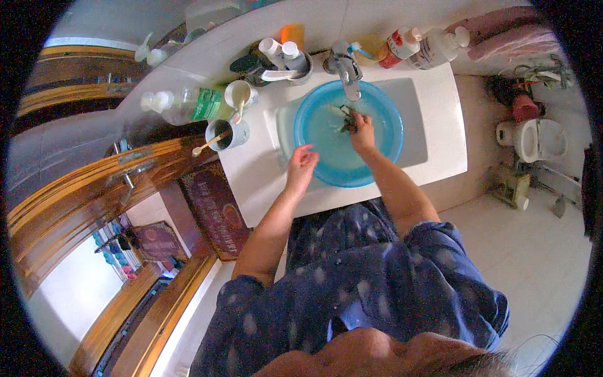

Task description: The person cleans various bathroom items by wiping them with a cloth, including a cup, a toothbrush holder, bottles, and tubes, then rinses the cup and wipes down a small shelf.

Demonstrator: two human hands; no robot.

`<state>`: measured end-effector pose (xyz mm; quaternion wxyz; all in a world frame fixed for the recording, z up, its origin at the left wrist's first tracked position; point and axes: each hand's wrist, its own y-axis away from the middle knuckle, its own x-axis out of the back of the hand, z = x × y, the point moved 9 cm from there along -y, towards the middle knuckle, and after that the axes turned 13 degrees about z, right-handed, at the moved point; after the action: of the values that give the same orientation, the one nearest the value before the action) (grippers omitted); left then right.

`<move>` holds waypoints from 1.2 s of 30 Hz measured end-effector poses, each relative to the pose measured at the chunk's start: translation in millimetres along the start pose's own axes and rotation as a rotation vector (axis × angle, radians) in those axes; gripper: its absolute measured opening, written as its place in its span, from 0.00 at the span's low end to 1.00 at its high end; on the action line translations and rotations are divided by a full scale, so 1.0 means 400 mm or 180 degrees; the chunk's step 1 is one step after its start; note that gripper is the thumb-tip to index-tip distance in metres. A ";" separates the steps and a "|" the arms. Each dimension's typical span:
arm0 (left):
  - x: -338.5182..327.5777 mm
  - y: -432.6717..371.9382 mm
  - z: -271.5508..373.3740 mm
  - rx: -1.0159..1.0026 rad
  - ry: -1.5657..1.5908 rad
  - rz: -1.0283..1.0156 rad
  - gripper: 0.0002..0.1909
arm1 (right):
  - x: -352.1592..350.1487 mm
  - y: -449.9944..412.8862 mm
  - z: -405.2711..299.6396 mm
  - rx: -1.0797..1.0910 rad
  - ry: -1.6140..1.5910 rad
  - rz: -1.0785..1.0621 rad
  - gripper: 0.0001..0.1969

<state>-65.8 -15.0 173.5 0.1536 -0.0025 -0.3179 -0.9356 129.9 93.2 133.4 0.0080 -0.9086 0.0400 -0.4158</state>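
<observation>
A round blue plastic basin (pixel 301 118) of cloudy water sits in the white washbasin (pixel 417 118), below the chrome faucet (pixel 348 70). Over the water, my right hand (pixel 362 134) grips a small dark, wet bundle (pixel 348 121) with pale parts; its exact kind is too blurred to tell. My left hand (pixel 302 164) hovers at the basin's lower left rim, fingers apart and slightly curled, holding nothing.
Two cups with toothbrushes (pixel 226 134) and a pump bottle (pixel 183 103) line the counter's left. Tubes in a cup (pixel 299 70) stand behind. Bottles (pixel 400 47) are at back right. A toilet (pixel 530 140) is off right; a dark red mat (pixel 212 207) lies on the floor.
</observation>
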 end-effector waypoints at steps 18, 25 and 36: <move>-0.160 -0.254 -0.251 0.1134 0.1150 0.0377 0.22 | 0.066 -0.053 0.081 -0.0971 -0.0943 -0.0345 0.17; -0.247 -0.160 -0.164 0.1779 0.1673 0.0264 0.22 | -0.062 0.023 0.021 -0.0726 -0.1019 -0.0343 0.17; -0.268 -0.112 -0.107 0.2158 0.2315 -0.0861 0.21 | 0.065 0.081 -0.251 0.0278 -0.0078 -0.0981 0.16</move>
<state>27.6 23.9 101.9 0.1241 0.4142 -0.5268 -0.7318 69.0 60.7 217.0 -0.0160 -0.9077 -0.1181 -0.4023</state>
